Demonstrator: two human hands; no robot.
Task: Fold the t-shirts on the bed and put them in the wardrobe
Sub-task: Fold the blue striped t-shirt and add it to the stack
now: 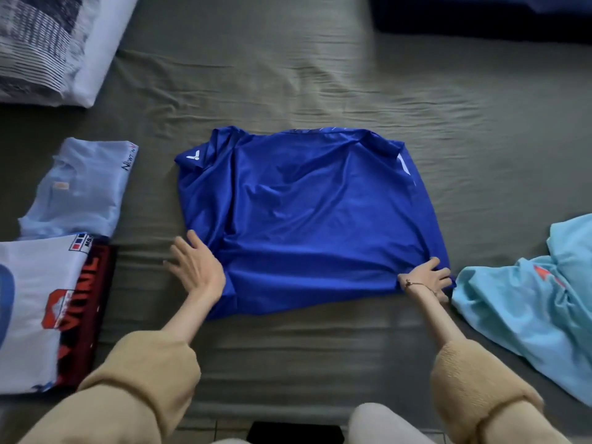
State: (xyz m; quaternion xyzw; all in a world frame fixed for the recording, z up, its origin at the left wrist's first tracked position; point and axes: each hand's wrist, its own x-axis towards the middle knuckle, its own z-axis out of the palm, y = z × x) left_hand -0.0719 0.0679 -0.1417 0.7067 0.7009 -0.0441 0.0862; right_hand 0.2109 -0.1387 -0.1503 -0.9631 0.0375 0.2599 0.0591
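Note:
A royal-blue t-shirt [307,219] lies partly folded on the grey-green bed sheet [288,75], its sleeves turned in. My left hand [195,264] lies flat with straight fingers at the shirt's near left edge. My right hand [427,280] grips the shirt's near right corner, fingers curled round the fabric. At the left lie a folded pale-blue t-shirt [80,190] and a folded white t-shirt with red and blue print [35,309]. An unfolded light-blue t-shirt [531,302] lies crumpled at the right.
A striped white pillow [54,43] sits at the far left corner. Dark blue bedding [480,17] lies at the far right. The bed's near edge and a strip of floor [230,429] show at the bottom.

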